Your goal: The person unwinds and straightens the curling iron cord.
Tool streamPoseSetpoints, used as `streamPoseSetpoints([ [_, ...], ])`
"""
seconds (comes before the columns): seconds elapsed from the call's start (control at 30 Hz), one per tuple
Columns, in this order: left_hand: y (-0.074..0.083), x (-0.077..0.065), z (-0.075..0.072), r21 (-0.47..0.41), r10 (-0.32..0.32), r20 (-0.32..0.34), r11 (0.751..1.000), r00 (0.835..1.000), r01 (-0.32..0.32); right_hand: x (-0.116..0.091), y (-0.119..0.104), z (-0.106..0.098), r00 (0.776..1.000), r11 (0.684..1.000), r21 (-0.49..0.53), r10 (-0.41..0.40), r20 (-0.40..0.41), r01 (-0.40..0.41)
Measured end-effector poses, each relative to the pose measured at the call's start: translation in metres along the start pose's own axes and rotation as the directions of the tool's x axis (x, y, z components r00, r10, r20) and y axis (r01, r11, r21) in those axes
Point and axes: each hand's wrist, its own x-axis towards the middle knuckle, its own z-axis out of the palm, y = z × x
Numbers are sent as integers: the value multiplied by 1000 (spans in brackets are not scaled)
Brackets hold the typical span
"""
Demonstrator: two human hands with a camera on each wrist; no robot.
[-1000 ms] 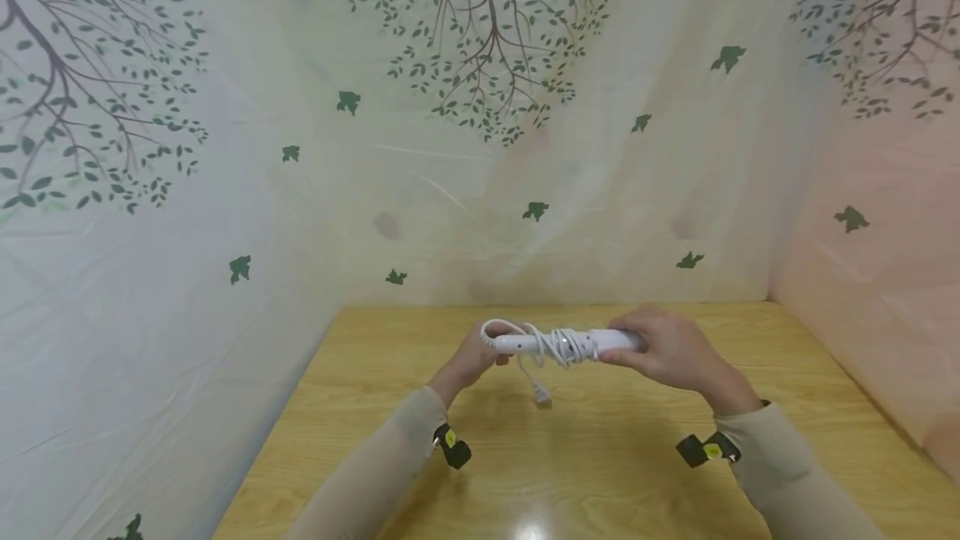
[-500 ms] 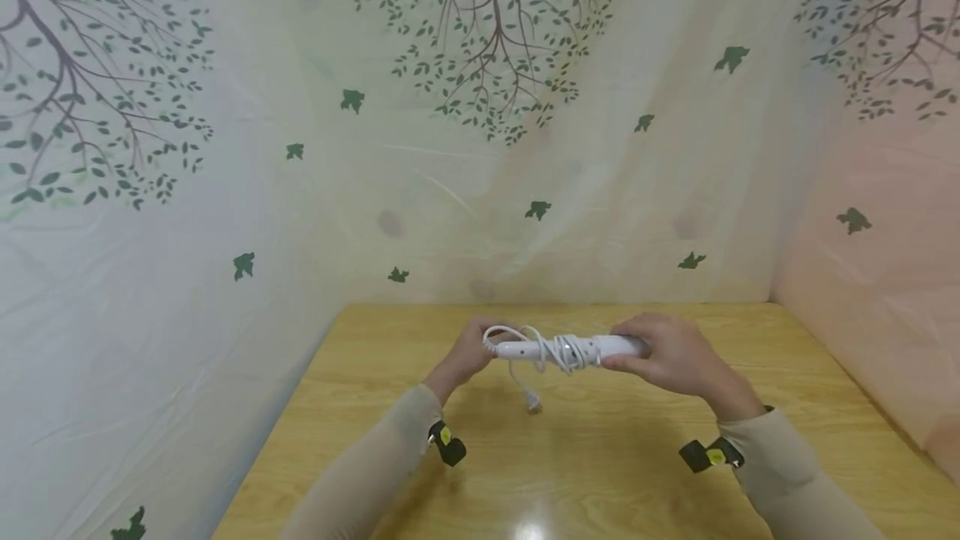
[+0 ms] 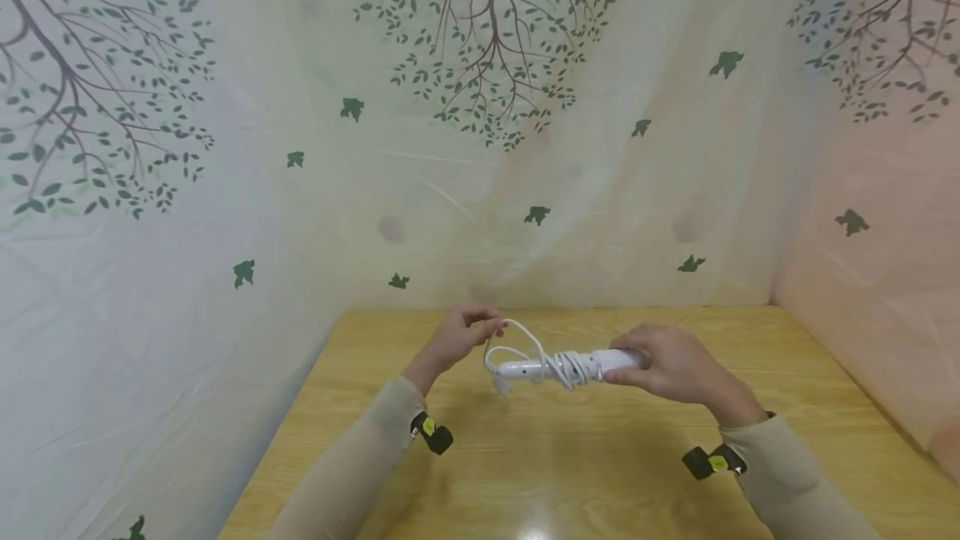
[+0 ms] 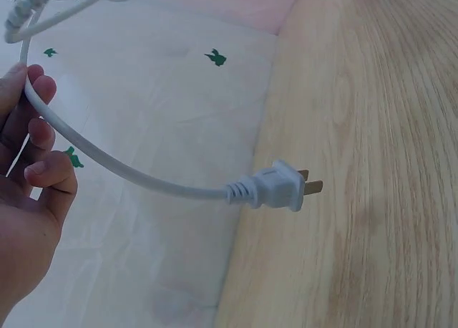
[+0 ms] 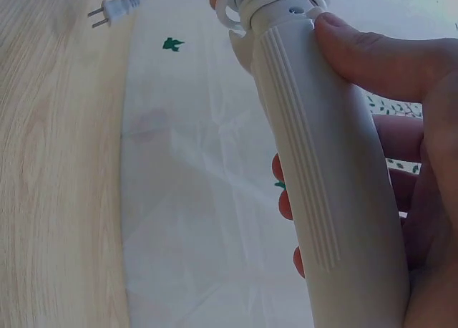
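Note:
My right hand (image 3: 678,365) grips a white wand-shaped electric appliance, like a hair straightener (image 3: 523,370), by its thick end, above the table. Ridges run along this straightener (image 5: 315,142) in the right wrist view, with my thumb on one side and fingers wrapped behind. Loops of its white power cord (image 3: 573,369) wind around the middle. My left hand (image 3: 452,342) pinches the cord's free length between thumb and fingertip, beside the thin end. From that pinch the cord (image 4: 129,172) curves down to a two-prong plug (image 4: 275,186), which hangs loose.
A wood-grain table (image 3: 555,465) lies below both hands. Pale hanging sheets (image 3: 450,190) printed with trees and green leaves enclose its back and sides. Each wrist carries a small black camera, one on the left sleeve (image 3: 352,465).
My left hand has left the straightener's thin end and moved up and left, drawing out a wider loop of cord. The plug has shifted left. The straightener has dropped slightly in my right hand.

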Motion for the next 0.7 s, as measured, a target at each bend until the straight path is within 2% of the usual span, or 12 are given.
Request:
streamPoseSetpoints([
  [0.27,-2,-10,0,-59,63,-11,996,998,-64,-1,5,3,998,1000,-5,24,64,-24],
  [0.47,-5,-11,-1,-95,88,-10,992,996,-88,-1,12,7,989,996,12,82,124,-84],
  [0.7,-9,-11,-3,-95,122,13,988,992,-121,-3,18,8,982,992,10,125,139,-127],
])
